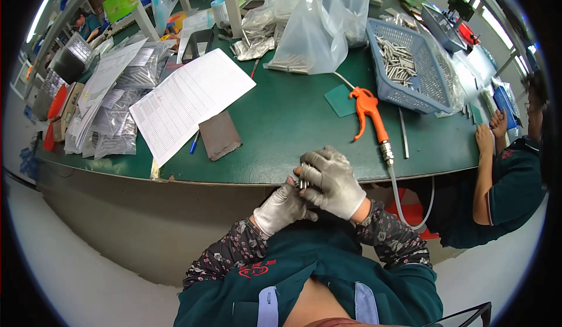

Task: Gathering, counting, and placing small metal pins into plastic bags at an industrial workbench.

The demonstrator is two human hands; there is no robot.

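My left hand point(284, 209) and my right hand point(332, 182), both in greyish white gloves with bare fingertips showing, meet just off the table's front edge. Between their fingers are small shiny metal pins point(302, 183), mostly covered, so their number and full length cannot be made out. The left fingers curl around them from below, while the right fingers close over them from above. Beyond my right hand, an orange air blow gun point(369, 114) lies on the green table point(281, 122). Loose metal pins point(397, 62) fill part of a blue plastic basket point(430, 87) at the right.
A printed sheet point(190, 104), brown abrasive paper point(220, 135) and a blue pen point(194, 143) lie left of centre. Bagged parts point(120, 122) pile up at far left. Clear plastic bags point(310, 34) stand at the back. A hose point(398, 201) hangs over the edge near a co-worker point(497, 180).
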